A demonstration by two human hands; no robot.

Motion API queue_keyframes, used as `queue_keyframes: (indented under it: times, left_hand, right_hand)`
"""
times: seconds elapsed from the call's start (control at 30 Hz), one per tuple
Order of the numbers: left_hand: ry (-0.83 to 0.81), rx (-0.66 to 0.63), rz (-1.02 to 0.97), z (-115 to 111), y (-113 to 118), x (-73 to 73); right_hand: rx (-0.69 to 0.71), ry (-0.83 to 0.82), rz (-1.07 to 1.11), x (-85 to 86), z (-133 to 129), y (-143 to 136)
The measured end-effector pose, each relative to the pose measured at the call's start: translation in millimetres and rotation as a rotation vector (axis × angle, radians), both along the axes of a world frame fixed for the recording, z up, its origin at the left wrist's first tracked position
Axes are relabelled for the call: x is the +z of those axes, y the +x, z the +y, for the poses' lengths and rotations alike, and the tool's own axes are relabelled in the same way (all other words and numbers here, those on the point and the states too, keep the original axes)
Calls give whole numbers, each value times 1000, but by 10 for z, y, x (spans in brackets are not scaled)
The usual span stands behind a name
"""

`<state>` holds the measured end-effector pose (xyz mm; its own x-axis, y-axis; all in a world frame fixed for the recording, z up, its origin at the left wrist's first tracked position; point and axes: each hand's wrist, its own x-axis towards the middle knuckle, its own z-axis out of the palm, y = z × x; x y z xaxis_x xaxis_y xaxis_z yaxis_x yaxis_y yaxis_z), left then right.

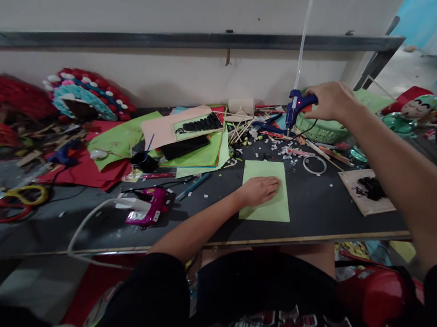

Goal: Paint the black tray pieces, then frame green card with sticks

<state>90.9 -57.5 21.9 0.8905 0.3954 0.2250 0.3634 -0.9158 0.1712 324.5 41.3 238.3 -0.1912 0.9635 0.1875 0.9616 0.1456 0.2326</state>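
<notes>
My left hand (262, 190) lies flat on a light green sheet of paper (267, 211) near the front edge of the table. Up at the right, my right hand (330, 100) grips the handle of a blue glue gun (293, 109). The gun points nozzle down over the scraps at the back of the table, with a long clear glue stick (304, 44) rising from its top. Behind it sits a green basket (321, 131).
A roll of tape (314, 164) lies right of the paper, near a board with black pieces (367, 193). Stacked coloured papers (200, 154), a black cup (144, 161), a magenta device (150, 207) with a cable, and scissors (21, 201) are to the left.
</notes>
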Motion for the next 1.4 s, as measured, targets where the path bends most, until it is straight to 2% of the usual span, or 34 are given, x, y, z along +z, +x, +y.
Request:
queue_keyframes:
  times: [0.13,0.27,0.4,0.53,0.67,0.77,0.83,0.97,1.1,1.3,1.4]
  left_hand:
    - [21,-49,-41,-5,-5,-9]
    - [30,-113,-60,-21,-15,7]
    - [33,-73,-45,-27,-13,45]
    - [137,-108,32,-88,17,49]
    - [170,-124,9,-185,44,17]
    - [193,-95,7,-217,52,5]
    - [220,-79,12,-220,56,1]
    - [269,-9,-8,-215,68,-13]
    - [302,-12,-4,-209,73,-25]
    - [314,-8,-18,-207,77,-16]
    - [305,21,-17,-218,67,-23]
  right_hand:
    - [44,4,-42,76,6,-62]
    - [199,69,118,-7,-16,-42]
    - [123,114,167,-143,-76,-74]
    - [238,28,277,-210,-112,-133]
    - [162,116,144,-219,-108,-137]
    - [167,134,114,-274,-127,-113]
    - [151,142,142,-341,-168,-108]
    - [32,186,308,-497,-276,-145]
    - [135,169,271,-662,-291,-147]
    - [99,153,266,-958,-276,-1]
    - [140,165,299,-1144,-364,60]
